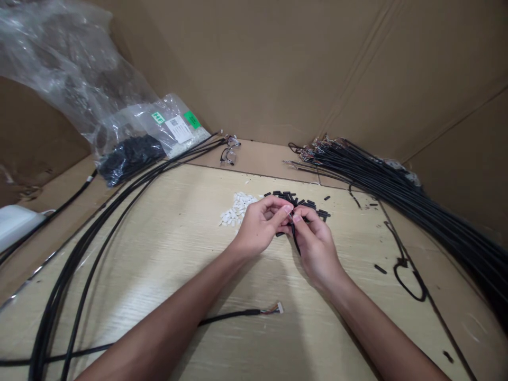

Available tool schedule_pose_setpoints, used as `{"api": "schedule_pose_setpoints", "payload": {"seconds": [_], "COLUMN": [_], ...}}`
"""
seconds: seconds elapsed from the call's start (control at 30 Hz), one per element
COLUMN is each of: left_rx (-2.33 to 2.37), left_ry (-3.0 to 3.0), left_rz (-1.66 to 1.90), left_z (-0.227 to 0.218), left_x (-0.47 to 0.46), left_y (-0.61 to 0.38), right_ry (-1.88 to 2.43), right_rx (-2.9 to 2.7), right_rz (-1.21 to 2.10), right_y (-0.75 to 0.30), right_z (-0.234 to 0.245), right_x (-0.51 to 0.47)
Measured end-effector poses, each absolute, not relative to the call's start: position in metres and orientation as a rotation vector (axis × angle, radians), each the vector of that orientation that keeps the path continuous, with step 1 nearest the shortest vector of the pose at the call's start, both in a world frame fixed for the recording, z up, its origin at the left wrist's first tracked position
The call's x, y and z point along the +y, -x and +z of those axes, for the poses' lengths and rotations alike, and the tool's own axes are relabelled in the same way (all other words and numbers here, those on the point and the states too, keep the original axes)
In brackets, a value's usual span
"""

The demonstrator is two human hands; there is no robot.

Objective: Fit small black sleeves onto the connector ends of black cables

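- Head view, the only view. Two hands over a pale wooden surface (159, 254), with cardboard walls (317, 69) behind and to the right.
- Left hand (260, 225): thumb and forefinger pinched together at the top end of one thin black cable (296, 242). The other fingers are curled in.
- Right hand (315, 243): fingertips meet the left hand's at the same cable end and grip it. The cable hangs down across this hand's thumb side.
- Cable location: between the two hands, raised just above the middle of the surface, in front of the two piles. What sits on the cable tip is too small to tell.
- Piles: 2. A white connector pile (238, 209) lies just beyond the left hand. A black sleeve pile (307, 203) lies just beyond the right hand. The pieces in each are too many to count.
- Stray black pieces: at least 4 scattered to the right, one (380, 269) well apart from the pile.
- One finished-looking lead (230, 316) lies near the forearms, ending in a white plug.
- Right cable bundle (397, 185): a thick sheaf along the right wall with bare wire ends toward the back. Strands are uncountable.
- Left cable strands (119, 206): several in a long arc. The exact number is unclear.
- One loose black loop (408, 278) lies on the right.
- Plastic bags: 3 at the back left. A crumpled clear bag (59, 58), a bag of black parts (127, 156), and a labelled bag (178, 127) with 2 green stickers.
- One white object (16, 225) sits at the left edge, cut off.
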State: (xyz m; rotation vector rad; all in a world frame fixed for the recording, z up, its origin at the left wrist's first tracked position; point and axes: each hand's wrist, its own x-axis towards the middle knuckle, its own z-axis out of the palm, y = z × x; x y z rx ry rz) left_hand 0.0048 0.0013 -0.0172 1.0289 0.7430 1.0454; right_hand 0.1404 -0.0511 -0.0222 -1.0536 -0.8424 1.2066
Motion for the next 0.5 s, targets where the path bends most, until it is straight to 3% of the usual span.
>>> {"api": "schedule_pose_setpoints", "payload": {"seconds": [0.5], "left_rx": [0.729], "left_ry": [-1.135], "left_rz": [1.024], "left_z": [-0.015], "left_x": [0.007], "left_y": [0.004], "right_ry": [0.965], "right_rx": [-0.719], "right_rz": [1.508], "right_y": [-0.147], "right_z": [-0.001], "right_x": [-0.05]}}
